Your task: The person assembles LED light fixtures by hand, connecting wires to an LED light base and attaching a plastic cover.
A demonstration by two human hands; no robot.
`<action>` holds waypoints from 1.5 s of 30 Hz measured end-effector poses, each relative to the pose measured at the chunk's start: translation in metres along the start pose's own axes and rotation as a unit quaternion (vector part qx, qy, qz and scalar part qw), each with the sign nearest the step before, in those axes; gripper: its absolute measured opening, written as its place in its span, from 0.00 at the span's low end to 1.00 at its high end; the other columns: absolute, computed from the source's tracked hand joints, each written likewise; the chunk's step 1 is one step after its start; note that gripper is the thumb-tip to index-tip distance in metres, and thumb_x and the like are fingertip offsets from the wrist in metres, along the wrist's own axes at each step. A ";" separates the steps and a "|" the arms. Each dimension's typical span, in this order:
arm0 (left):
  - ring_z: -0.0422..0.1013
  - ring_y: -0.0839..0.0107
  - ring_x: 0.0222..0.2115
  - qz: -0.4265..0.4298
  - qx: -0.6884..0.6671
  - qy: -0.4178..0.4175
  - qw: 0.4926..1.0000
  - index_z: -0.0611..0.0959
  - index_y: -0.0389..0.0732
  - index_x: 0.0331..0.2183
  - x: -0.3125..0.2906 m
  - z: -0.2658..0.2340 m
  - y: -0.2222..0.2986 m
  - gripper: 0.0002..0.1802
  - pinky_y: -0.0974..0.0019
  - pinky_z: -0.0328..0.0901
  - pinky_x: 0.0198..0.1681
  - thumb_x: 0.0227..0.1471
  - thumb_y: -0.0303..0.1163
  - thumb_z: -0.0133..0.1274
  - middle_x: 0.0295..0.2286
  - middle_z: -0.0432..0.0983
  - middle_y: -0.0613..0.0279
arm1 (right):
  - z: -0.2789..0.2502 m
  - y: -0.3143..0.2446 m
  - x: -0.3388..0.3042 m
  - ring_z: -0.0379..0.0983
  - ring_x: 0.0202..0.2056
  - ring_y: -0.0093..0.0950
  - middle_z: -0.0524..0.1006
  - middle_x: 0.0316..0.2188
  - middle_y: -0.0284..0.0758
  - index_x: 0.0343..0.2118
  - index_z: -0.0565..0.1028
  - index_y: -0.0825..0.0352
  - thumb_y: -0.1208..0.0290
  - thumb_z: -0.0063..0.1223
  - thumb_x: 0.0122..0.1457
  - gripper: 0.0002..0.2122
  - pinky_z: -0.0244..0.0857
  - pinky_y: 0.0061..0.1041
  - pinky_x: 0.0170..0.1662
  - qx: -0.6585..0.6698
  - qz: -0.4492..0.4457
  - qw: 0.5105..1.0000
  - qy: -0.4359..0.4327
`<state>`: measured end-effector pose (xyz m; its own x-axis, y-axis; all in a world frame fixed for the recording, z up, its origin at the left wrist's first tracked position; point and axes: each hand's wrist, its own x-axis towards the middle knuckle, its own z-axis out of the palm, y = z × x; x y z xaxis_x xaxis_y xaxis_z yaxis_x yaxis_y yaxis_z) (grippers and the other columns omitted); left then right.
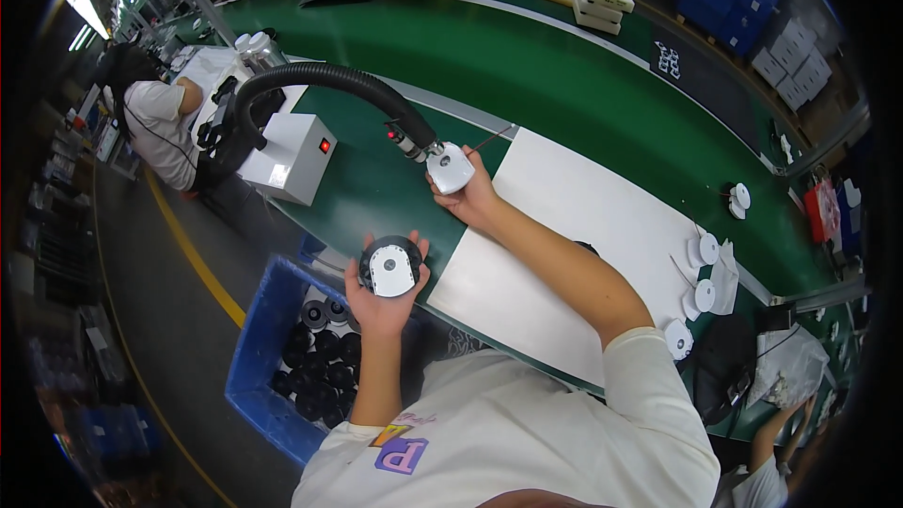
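Observation:
On the palm of my left hand (384, 309) rests a black round housing with a white plate (391, 269) on its face, over the front edge of the bench. My fingers curl up around its rim. My right hand (478, 196) grips a white rounded part (450, 169) with a dark spot in its middle and a thin reddish wire. That part sits right under the metal nozzle (414, 143) at the end of a black ribbed hose (348, 77). Whether nozzle and part touch, I cannot tell.
The hose arches from a white box (293, 158) with a red switch. A blue bin (259, 339) of black round parts stands below left. White spools (701, 249) line the right of a white sheet (536, 273) on the green bench. Co-workers sit at far left and lower right.

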<state>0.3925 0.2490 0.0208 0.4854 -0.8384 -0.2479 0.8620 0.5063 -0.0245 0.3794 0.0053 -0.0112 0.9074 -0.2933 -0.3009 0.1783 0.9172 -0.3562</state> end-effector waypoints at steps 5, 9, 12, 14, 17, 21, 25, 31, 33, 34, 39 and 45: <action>0.51 0.41 0.62 0.004 -0.014 -0.012 1.000 0.71 0.57 0.58 0.021 0.004 -0.008 0.29 0.41 0.56 0.58 0.56 0.49 0.44 0.60 0.54 0.39 | 0.001 -0.001 0.016 0.58 0.19 0.26 0.72 0.28 0.42 0.40 0.72 0.62 0.45 0.28 0.66 0.25 0.47 0.21 0.17 0.076 0.061 0.995 -0.004; 0.56 0.38 0.58 0.056 0.024 0.015 0.998 0.68 0.53 0.59 0.054 0.018 -0.013 0.32 0.37 0.54 0.61 0.52 0.46 0.47 0.56 0.59 0.34 | 0.004 -0.009 -0.022 0.60 0.20 0.27 0.72 0.29 0.43 0.41 0.72 0.62 0.46 0.29 0.66 0.24 0.48 0.21 0.17 0.076 0.065 0.995 0.018; 0.58 0.43 0.57 0.053 0.060 0.010 0.997 0.71 0.52 0.55 0.093 0.024 -0.017 0.27 0.36 0.54 0.60 0.54 0.46 0.44 0.55 0.61 0.38 | 0.016 -0.020 -0.068 0.70 0.29 0.30 0.75 0.36 0.38 0.45 0.72 0.56 0.46 0.30 0.66 0.22 0.50 0.21 0.17 0.072 0.049 0.996 -0.024; 0.59 0.45 0.57 0.037 0.069 -0.038 0.996 0.71 0.50 0.55 0.122 0.028 -0.024 0.27 0.36 0.54 0.61 0.55 0.47 0.42 0.54 0.63 0.41 | 0.044 -0.029 -0.106 0.73 0.34 0.32 0.75 0.42 0.36 0.50 0.70 0.52 0.50 0.32 0.68 0.18 0.54 0.20 0.19 0.074 -0.007 0.993 -0.088; 0.57 0.44 0.60 -0.023 -0.039 -0.015 0.999 0.71 0.47 0.55 0.154 0.038 -0.040 0.30 0.36 0.51 0.62 0.53 0.47 0.41 0.56 0.62 0.40 | 0.069 -0.039 -0.151 0.62 0.23 0.28 0.72 0.31 0.48 0.54 0.67 0.49 0.48 0.29 0.68 0.19 0.53 0.23 0.22 0.019 -0.046 0.995 -0.091; 0.50 0.43 0.63 -0.088 0.002 -0.091 0.992 0.66 0.50 0.61 0.137 0.031 -0.069 0.38 0.36 0.45 0.64 0.48 0.50 0.42 0.58 0.60 0.38 | 0.068 -0.051 -0.183 0.61 0.22 0.28 0.72 0.29 0.49 0.49 0.67 0.50 0.48 0.27 0.68 0.18 0.53 0.23 0.21 -0.046 -0.094 0.986 -0.127; 0.55 0.42 0.61 -0.151 -0.078 -0.109 0.979 0.63 0.52 0.63 0.097 0.043 -0.096 0.39 0.37 0.50 0.63 0.52 0.53 0.40 0.59 0.58 0.35 | 0.056 -0.065 -0.193 0.70 0.31 0.26 0.73 0.33 0.40 0.47 0.66 0.56 0.51 0.27 0.69 0.18 0.64 0.23 0.30 -0.079 -0.159 0.974 -0.138; 0.70 0.50 0.51 -0.037 0.219 -0.154 0.963 0.60 0.44 0.63 0.063 0.083 -0.118 0.37 0.50 0.63 0.56 0.60 0.56 0.34 0.53 0.68 0.40 | 0.048 -0.072 -0.198 0.69 0.26 0.29 0.71 0.33 0.35 0.46 0.68 0.61 0.51 0.42 0.63 0.18 0.63 0.30 0.28 -0.571 -0.463 0.678 0.015; 0.70 0.60 0.50 0.032 0.310 -0.155 0.938 0.61 0.39 0.61 0.055 0.089 -0.124 0.36 0.59 0.63 0.55 0.61 0.53 0.32 0.51 0.71 0.48 | 0.053 -0.070 -0.198 0.68 0.24 0.30 0.69 0.31 0.35 0.45 0.69 0.60 0.54 0.46 0.59 0.17 0.62 0.30 0.27 -0.673 -0.487 0.556 0.011; 0.70 0.60 0.50 0.037 0.312 -0.152 0.937 0.61 0.39 0.61 0.051 0.092 -0.127 0.36 0.59 0.63 0.55 0.61 0.53 0.32 0.51 0.71 0.48 | 0.057 -0.069 -0.199 0.66 0.22 0.32 0.68 0.29 0.35 0.43 0.71 0.60 0.56 0.51 0.54 0.17 0.62 0.31 0.25 -0.757 -0.506 0.412 0.021; 0.67 0.60 0.53 0.124 0.442 -0.142 0.877 0.62 0.39 0.61 0.037 0.098 -0.139 0.38 0.58 0.60 0.58 0.60 0.56 0.32 0.49 0.70 0.49 | 0.064 -0.054 -0.195 0.65 0.23 0.31 0.68 0.28 0.34 0.39 0.75 0.58 0.56 0.55 0.46 0.17 0.60 0.29 0.24 -0.772 -0.523 0.359 0.048; 0.63 0.62 0.55 0.165 0.502 -0.173 0.831 0.61 0.38 0.62 0.032 0.097 -0.145 0.40 0.58 0.56 0.60 0.59 0.58 0.33 0.52 0.67 0.51 | 0.067 -0.053 -0.202 0.67 0.24 0.31 0.71 0.31 0.36 0.39 0.75 0.58 0.54 0.54 0.49 0.17 0.61 0.29 0.25 -0.785 -0.510 0.351 0.035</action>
<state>0.2975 0.1293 0.1106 0.5827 -0.7832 0.2168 0.2772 0.4423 0.8529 0.2125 0.0335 0.1275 0.6548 -0.3106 0.6890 -0.0831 -0.9357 -0.3428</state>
